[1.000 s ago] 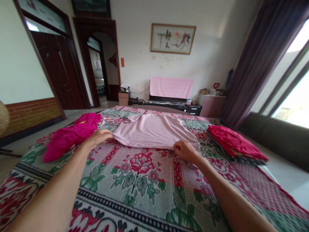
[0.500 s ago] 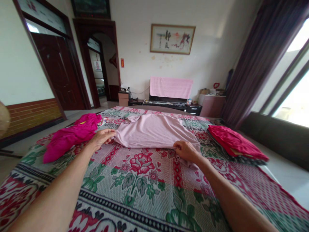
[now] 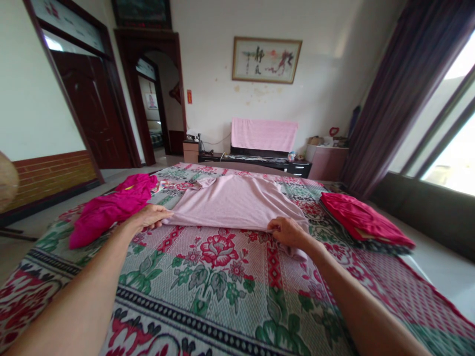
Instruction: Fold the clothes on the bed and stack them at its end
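A pale pink shirt (image 3: pixel 230 200) lies spread on a flowered bedspread (image 3: pixel 218 277), its near edge pulled fairly straight between my hands. At the left end of that edge, my left hand (image 3: pixel 150 217) pinches a corner of the cloth. My right hand (image 3: pixel 285 230) is closed on the same edge farther right, and a bunched part of the shirt hangs beyond and under it. The fingertips of both hands are partly hidden by the fabric and knuckles.
To the left lies a rumpled magenta garment (image 3: pixel 111 207). A stack of folded clothes with a red one (image 3: pixel 363 217) on top sits at the right. Past the far edge stands a low black cabinet (image 3: pixel 260 160) below a pink cloth (image 3: pixel 263 134).
My left hand has moved left and slightly down, drawing the shirt's corner outward and stretching the near edge. My right hand has stayed almost in place.
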The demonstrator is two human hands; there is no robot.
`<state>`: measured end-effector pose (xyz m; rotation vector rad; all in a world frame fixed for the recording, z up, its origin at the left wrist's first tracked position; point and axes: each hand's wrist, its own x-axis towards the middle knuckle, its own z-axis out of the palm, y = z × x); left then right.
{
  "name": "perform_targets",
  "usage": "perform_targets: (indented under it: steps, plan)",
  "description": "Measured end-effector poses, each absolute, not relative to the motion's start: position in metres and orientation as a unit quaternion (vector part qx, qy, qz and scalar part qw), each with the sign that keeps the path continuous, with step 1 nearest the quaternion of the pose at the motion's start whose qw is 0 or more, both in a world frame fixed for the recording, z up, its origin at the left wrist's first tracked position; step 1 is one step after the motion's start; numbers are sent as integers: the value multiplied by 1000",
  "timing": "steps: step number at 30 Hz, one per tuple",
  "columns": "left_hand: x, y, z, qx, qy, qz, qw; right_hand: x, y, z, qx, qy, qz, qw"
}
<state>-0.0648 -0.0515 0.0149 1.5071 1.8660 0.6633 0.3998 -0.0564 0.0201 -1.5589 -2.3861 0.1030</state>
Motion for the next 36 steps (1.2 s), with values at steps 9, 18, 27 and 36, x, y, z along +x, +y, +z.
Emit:
perform_targets:
  steps: [9, 18, 27, 36]
  plan:
    - [-64, -60, 23, 576, 693, 265, 342, 402, -58, 25, -549, -829, 27, 99]
    - [-63, -60, 26, 600, 708, 177, 326, 401, -57, 19, -533, -842, 34, 78]
    - [-67, -69, 41, 604, 704, 89, 363, 399, -60, 25, -505, -857, 58, 87]
    - [-56, -70, 41, 587, 743, 24, 321, 401, -67, 40, -507, -846, 161, 42]
